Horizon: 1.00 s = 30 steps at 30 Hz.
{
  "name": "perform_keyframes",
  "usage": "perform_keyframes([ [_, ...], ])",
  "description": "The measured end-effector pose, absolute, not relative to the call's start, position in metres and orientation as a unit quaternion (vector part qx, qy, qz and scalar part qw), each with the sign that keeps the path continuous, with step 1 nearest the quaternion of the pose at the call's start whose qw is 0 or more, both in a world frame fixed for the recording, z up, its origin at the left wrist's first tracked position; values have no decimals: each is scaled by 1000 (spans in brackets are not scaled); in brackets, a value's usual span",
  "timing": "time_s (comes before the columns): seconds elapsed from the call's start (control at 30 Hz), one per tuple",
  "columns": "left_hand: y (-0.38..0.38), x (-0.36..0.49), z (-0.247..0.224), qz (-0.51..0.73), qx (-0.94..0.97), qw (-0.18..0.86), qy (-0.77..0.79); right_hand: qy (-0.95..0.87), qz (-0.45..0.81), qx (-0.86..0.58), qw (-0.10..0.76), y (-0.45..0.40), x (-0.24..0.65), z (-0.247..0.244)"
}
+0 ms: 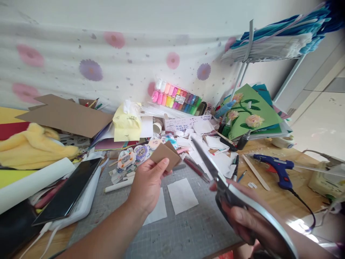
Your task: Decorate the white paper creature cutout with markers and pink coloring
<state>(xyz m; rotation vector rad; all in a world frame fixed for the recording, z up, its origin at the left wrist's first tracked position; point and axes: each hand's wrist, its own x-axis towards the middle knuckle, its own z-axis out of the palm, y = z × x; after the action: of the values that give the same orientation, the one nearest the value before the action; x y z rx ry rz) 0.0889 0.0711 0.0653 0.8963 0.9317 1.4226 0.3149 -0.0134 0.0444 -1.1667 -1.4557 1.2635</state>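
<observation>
Pinched between the thumb and fingers of my left hand (149,180) are brown cardboard pieces (161,156), overlapping and raised above the mat. My right hand (242,216) is wrapped round the handles of a large pair of scissors (206,156), whose blades point up and away from me, apart from the cardboard. The blades look closed or nearly so, slightly blurred. Under my hands, a white paper square (182,196) lies flat on the grey cutting mat (172,233). Beside it is a second white paper piece (157,212), partly covered by my left wrist.
A blue glue gun (280,167) and a wooden stick (256,172) lie on the right. Paper scraps (212,142) and a pack of coloured clay (176,99) fill the back. At left are a black tablet (70,190), a yellow cloth (35,145) and cardboard sheets (70,117).
</observation>
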Motion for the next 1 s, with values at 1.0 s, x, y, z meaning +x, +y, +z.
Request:
perform_keyframes([
  [1.0,32,106,63,364,483,732,315,-426,536,-399,610,14,283,57],
])
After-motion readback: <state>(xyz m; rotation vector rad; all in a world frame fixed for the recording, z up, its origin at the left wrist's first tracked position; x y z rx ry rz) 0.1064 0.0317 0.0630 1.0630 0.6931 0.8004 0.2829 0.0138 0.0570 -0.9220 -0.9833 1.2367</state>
